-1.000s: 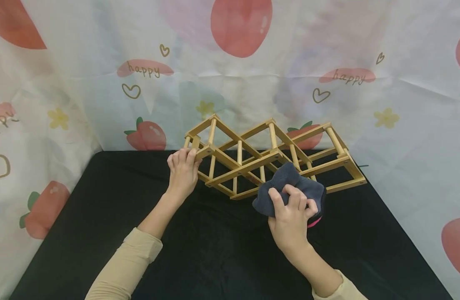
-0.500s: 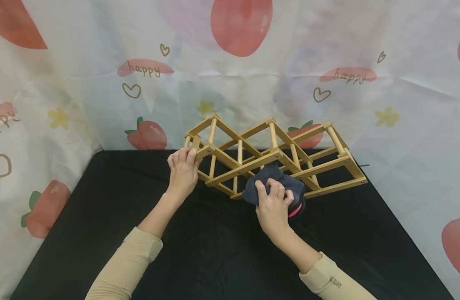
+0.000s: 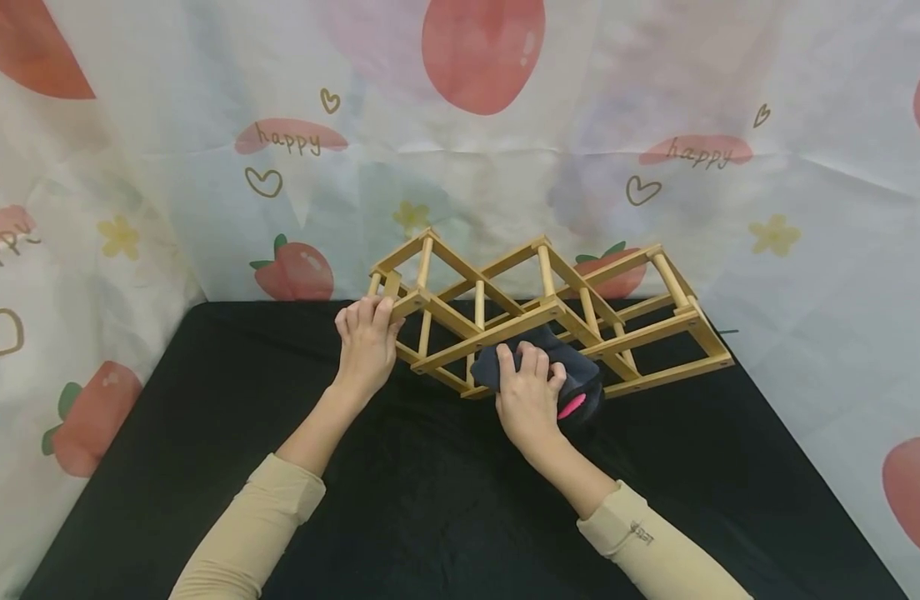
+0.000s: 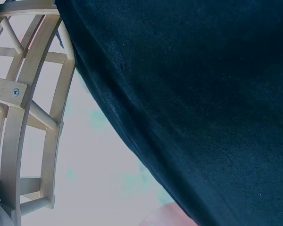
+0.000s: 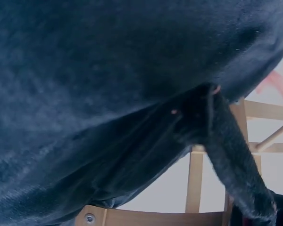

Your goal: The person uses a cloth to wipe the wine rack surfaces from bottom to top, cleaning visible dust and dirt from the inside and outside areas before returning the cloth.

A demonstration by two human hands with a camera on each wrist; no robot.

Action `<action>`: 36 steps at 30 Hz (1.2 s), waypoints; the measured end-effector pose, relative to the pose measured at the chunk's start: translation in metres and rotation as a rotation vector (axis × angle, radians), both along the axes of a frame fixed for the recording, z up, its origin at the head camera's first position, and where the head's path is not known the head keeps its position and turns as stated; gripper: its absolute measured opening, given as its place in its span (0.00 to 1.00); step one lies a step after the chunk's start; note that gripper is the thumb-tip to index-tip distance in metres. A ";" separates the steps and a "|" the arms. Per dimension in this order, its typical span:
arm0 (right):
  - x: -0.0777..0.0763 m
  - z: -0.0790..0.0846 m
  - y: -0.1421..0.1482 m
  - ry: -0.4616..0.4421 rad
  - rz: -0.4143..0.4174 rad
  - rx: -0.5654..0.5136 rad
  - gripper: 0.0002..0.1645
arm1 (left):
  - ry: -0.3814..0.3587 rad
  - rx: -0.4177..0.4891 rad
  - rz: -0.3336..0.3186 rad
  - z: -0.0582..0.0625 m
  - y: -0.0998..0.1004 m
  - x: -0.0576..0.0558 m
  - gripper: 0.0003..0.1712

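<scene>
A folding wooden lattice rack (image 3: pixel 490 333), like a wine rack, stands on the black cloth-covered table in the head view. My left hand (image 3: pixel 366 346) grips its left end, with the fingers over a slat. Against the rack's lower front, near the middle, my right hand (image 3: pixel 531 396) holds a dark blue cloth (image 3: pixel 572 367) with a bright pink patch at its edge. In the right wrist view the cloth (image 5: pixel 236 169) hangs in front of some slats. The left wrist view shows the rack's slats and dowels (image 4: pixel 37 113) at its left side; the hand itself is hardly visible there.
The black table cover (image 3: pixel 430 500) spreads out in front of the rack. Behind and on both sides hangs a pale curtain (image 3: pixel 490 183) printed with fruit, hearts and flowers, close to the rack's back.
My right hand has moved left with the cloth along the rack's lower front, uncovering slats on the right. My left hand and the rack have stayed in place.
</scene>
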State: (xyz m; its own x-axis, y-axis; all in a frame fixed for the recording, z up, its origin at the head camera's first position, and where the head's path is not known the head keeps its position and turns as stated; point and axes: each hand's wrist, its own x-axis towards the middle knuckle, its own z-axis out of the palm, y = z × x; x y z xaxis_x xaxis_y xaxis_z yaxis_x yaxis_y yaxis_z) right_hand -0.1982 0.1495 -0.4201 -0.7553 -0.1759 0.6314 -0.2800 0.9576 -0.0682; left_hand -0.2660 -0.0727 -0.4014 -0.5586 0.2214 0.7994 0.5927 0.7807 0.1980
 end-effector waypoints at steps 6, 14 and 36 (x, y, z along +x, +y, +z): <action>-0.004 -0.005 -0.001 -0.008 -0.007 0.013 0.33 | 0.018 0.000 -0.009 -0.002 -0.001 0.001 0.22; -0.005 -0.006 0.000 -0.070 -0.006 0.009 0.37 | 0.036 0.008 -0.016 -0.002 -0.001 0.001 0.22; -0.013 -0.011 0.001 0.135 0.011 0.130 0.34 | 0.029 0.007 -0.013 -0.003 0.001 0.001 0.22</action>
